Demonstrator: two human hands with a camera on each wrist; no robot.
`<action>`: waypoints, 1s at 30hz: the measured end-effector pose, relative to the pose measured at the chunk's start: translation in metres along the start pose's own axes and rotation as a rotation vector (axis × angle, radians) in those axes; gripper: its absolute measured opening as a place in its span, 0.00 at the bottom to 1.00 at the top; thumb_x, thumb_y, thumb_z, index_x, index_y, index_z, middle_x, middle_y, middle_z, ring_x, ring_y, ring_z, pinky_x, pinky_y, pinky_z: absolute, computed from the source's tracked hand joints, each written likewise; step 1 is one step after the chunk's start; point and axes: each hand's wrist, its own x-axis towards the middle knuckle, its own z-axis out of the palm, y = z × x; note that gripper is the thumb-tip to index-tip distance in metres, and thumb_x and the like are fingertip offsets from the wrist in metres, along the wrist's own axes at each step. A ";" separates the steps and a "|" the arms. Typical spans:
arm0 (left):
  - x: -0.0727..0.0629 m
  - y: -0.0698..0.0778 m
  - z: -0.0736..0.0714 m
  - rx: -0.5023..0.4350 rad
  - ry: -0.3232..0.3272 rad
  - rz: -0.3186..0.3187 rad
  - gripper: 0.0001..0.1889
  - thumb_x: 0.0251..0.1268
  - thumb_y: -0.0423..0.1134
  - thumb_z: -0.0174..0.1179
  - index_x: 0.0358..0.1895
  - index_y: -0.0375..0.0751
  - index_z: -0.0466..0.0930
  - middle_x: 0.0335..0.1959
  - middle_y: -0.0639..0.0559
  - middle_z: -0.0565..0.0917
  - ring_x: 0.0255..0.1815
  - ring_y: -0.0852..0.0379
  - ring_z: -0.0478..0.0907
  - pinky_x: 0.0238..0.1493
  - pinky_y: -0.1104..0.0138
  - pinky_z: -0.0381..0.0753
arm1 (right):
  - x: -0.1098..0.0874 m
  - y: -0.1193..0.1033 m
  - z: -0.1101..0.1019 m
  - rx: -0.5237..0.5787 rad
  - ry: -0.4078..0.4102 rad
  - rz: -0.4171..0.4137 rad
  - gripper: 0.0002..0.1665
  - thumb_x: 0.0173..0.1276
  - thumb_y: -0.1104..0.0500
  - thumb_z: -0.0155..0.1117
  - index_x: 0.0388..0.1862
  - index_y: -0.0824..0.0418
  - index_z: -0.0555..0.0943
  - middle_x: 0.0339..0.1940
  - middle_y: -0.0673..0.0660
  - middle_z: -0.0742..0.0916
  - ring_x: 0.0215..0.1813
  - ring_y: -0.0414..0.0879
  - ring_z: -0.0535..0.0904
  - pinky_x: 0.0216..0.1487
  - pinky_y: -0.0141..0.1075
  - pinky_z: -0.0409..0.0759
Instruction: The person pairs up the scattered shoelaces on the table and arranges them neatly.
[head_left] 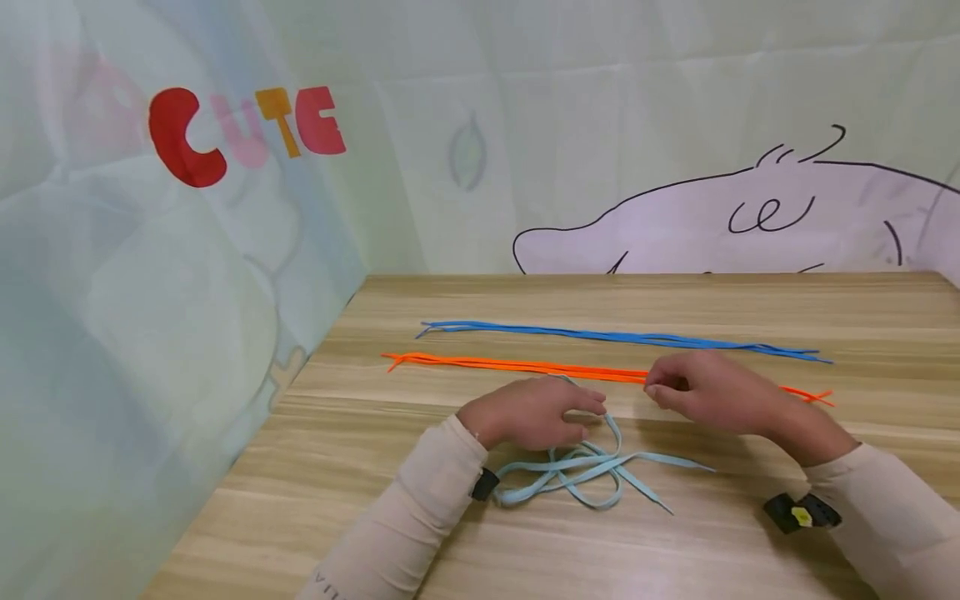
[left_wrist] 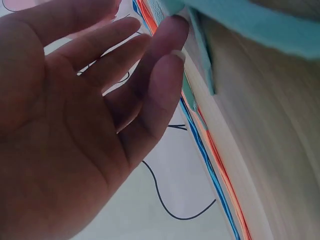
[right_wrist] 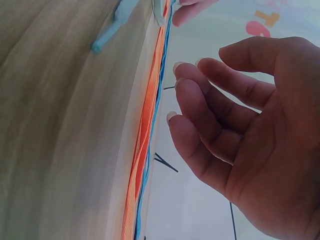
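Note:
A light blue shoelace [head_left: 592, 471] lies in a loose, looped heap on the wooden table. My left hand [head_left: 536, 411] is over the heap's far side, palm down, its fingers loosely bent. In the left wrist view the lace [left_wrist: 212, 75] passes close to the fingertips [left_wrist: 167, 70]; no pinch shows, and whether they touch it is unclear. My right hand [head_left: 712, 392] hovers over the right part of the orange shoelaces [head_left: 525, 365]. Its relaxed, half-bent fingers [right_wrist: 192, 100] have nothing between them and stay apart from the laces.
Blue shoelaces [head_left: 600, 334] are stretched out behind the orange ones, roughly parallel to them. The wooden table [head_left: 337, 508] reaches back to a printed cloth backdrop [head_left: 435, 200]. Another cloth with coloured letters [head_left: 187, 137] hangs along the left side.

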 end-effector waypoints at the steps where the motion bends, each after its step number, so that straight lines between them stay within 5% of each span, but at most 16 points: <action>1: 0.000 0.001 0.000 -0.007 -0.003 -0.002 0.22 0.75 0.42 0.55 0.70 0.49 0.75 0.71 0.61 0.72 0.72 0.62 0.66 0.70 0.65 0.64 | 0.000 0.000 0.000 0.000 -0.002 -0.009 0.05 0.73 0.58 0.63 0.41 0.57 0.84 0.29 0.46 0.80 0.32 0.43 0.74 0.31 0.36 0.75; 8: 0.001 0.001 0.000 -0.050 0.005 0.015 0.20 0.73 0.40 0.58 0.65 0.46 0.79 0.58 0.57 0.82 0.60 0.61 0.75 0.63 0.69 0.71 | 0.000 0.000 0.002 0.019 -0.021 -0.044 0.06 0.73 0.57 0.63 0.42 0.57 0.85 0.28 0.45 0.80 0.31 0.42 0.73 0.30 0.35 0.74; 18: 0.004 0.001 0.002 -0.105 -0.006 0.029 0.19 0.68 0.38 0.63 0.61 0.42 0.81 0.37 0.60 0.83 0.38 0.65 0.77 0.44 0.74 0.75 | 0.001 -0.001 0.005 0.038 -0.051 -0.035 0.07 0.74 0.55 0.63 0.43 0.56 0.84 0.30 0.45 0.82 0.32 0.42 0.75 0.33 0.36 0.76; 30: 0.007 0.015 0.009 -0.114 -0.065 0.039 0.16 0.68 0.42 0.66 0.57 0.46 0.83 0.34 0.63 0.81 0.35 0.65 0.76 0.38 0.75 0.76 | 0.002 -0.012 0.012 0.009 -0.128 -0.060 0.06 0.71 0.58 0.65 0.43 0.55 0.86 0.31 0.42 0.84 0.33 0.39 0.77 0.37 0.35 0.79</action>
